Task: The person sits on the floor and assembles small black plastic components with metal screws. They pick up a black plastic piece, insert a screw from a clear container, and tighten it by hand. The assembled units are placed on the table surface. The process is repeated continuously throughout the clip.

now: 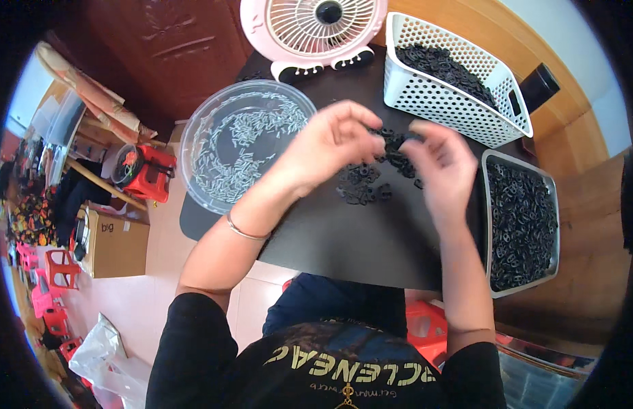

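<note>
My left hand [338, 142] is raised over the dark table, its fingers curled and thumb and fingertips brought together. Whatever may be in that pinch is too small to make out. Facing it, my right hand [444, 163] pinches a small black plastic part [413, 137] and is slightly blurred. Between and below the hands lie loose black plastic parts [361, 183] in a small heap, with more black parts [396, 151] just behind. Left of my left forearm, a clear round tub [187, 157] holds many small silvery metal pins [243, 129].
A pink fan [262, 31] stands at the table's far side. At the far right is a white perforated basket [432, 112] of black parts, and on the right a tray [489, 225] full of them. Red stools [153, 174] and a cardboard box [119, 245] are on the left.
</note>
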A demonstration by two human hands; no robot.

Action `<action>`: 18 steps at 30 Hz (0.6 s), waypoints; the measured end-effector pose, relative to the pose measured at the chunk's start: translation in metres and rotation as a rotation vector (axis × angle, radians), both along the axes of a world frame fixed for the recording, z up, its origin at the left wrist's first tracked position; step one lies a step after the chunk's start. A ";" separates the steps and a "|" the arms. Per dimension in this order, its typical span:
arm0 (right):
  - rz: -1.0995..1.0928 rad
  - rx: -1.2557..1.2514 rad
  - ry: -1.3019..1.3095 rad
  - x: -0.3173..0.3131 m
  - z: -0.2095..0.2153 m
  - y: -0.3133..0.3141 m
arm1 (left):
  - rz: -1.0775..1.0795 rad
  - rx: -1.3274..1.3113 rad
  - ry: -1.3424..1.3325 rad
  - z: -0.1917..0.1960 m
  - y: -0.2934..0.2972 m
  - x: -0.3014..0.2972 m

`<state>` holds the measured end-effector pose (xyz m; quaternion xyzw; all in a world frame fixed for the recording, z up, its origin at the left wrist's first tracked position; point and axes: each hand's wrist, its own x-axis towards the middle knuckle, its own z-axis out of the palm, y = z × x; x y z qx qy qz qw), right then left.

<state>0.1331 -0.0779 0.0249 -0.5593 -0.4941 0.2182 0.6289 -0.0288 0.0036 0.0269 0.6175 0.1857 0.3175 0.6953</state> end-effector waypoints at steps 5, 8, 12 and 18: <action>-0.227 0.262 -0.136 0.049 0.050 0.055 | 0.263 0.408 0.159 0.030 0.022 -0.043; -0.376 0.219 -0.290 0.059 0.052 0.063 | 0.296 0.753 0.577 0.034 0.028 -0.071; -0.287 0.230 -0.434 0.043 0.034 0.041 | 0.280 1.040 0.873 0.012 0.025 -0.097; -0.145 0.148 -0.350 0.042 0.004 0.014 | 0.252 1.200 0.834 -0.006 0.019 -0.096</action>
